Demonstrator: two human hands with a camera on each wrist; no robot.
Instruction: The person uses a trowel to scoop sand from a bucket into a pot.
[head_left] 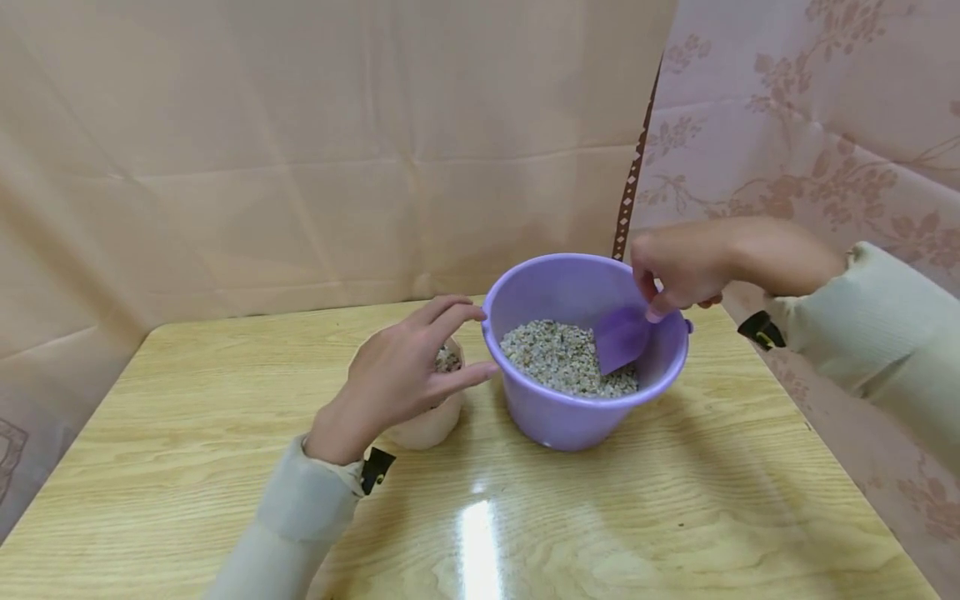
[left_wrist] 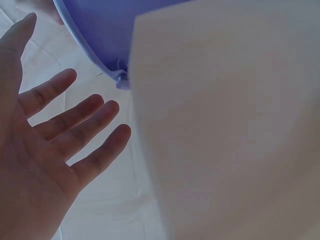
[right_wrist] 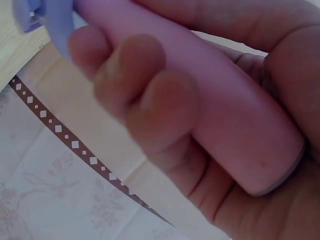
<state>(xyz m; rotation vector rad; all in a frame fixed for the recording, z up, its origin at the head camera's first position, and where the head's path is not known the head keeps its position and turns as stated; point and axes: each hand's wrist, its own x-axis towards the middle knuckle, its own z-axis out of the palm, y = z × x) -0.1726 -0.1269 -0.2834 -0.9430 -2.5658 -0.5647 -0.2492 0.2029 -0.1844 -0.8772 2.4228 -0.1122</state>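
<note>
Fingers [head_left: 457, 315] of the left hand [head_left: 393, 375] spread loosely over a cup [head_left: 431, 421] on the counter [head_left: 225, 392]. Beside it, the bucket [head_left: 570, 408] holds gravel [head_left: 558, 354]. Right hand [head_left: 678, 267] grips the scoop [head_left: 621, 337], blade at the gravel; light and stiff, it seems best held by its handle.

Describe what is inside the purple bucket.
The purple bucket holds pale gravel and the blade of a purple scoop, gripped by the right hand. What lies beneath the gravel is covered.
</note>
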